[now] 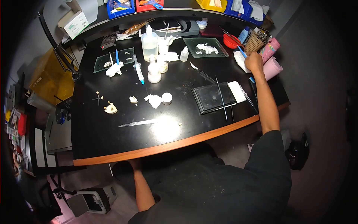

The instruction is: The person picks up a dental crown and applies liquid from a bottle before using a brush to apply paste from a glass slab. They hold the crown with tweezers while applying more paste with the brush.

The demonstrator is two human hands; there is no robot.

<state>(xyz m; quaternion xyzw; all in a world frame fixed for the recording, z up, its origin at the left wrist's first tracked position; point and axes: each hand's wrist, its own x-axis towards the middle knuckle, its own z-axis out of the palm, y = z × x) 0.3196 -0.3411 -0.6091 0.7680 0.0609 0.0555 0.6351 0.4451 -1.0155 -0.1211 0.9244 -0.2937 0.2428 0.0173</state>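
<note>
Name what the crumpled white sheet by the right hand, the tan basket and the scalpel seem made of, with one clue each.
White sheet: matte, likely tissue or thin cloth, from its soft creases.
Tan basket: matte, probably wicker, though plastic is possible, from its woven wall.
Scalpel: likely steel, from its silvery sheen.

basket (253, 43) and pink cup (273, 67) crowd right hand (254, 61); room before right glass plate (192, 44).

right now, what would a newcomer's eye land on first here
Probably the bright glare near the desk's front edge, at the right end of a slim knife. Next, likely the right hand at the desk's right side, beside a white tissue and a pink cup. The tall clear bottle toward the back also stands out.
</note>
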